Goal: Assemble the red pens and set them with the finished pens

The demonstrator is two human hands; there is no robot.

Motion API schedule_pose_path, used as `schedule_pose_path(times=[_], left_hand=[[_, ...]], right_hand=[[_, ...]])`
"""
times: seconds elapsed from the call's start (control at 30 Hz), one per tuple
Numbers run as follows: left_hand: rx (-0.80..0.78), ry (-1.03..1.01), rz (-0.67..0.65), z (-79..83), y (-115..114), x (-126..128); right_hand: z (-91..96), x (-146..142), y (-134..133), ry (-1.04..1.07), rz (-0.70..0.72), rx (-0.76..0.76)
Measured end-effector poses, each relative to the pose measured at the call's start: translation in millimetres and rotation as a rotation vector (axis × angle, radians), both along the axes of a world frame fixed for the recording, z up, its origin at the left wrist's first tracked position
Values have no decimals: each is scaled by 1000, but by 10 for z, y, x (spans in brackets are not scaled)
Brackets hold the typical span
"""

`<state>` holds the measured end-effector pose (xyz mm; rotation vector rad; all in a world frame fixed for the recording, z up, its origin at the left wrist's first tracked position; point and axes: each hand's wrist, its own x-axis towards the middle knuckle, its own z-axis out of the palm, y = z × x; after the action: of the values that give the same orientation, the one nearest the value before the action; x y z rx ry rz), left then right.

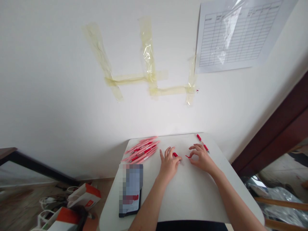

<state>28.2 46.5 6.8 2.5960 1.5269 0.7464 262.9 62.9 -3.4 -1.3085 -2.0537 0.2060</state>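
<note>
My left hand (168, 164) is over the middle of the white table, thumb and forefinger closed on a red pen part (175, 154) with a clear section at its lower end. Its other fingers are spread. A short gap to the right, my right hand (201, 158) pinches a thin red piece (187, 156) whose tip points toward the left hand; its exact kind is too small to make out. Beyond the right hand lies a red pen (202, 143) with a clear middle. Left of my left hand, several pink and red pens (141, 150) lie in a pile.
A phone (134, 192) lies on the left of the white table (187, 199), which stands against a wall with yellowed tape (149, 61) and a printed sheet (235, 35). Paper bags (84, 195) are on the floor at left. A dark red frame (271, 138) rises at right.
</note>
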Motion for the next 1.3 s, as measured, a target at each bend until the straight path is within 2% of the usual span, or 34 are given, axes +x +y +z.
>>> schedule_pose_path(times=[0.27, 0.63, 1.3], left_hand=[[59, -26, -13, -24, 19, 51], [310, 34, 141, 41, 26, 11], [340, 97, 102, -21, 42, 24]], right_hand=[[-15, 38, 20, -4, 19, 0], [39, -44, -35, 25, 89, -38], [59, -181, -82, -44, 98, 14]])
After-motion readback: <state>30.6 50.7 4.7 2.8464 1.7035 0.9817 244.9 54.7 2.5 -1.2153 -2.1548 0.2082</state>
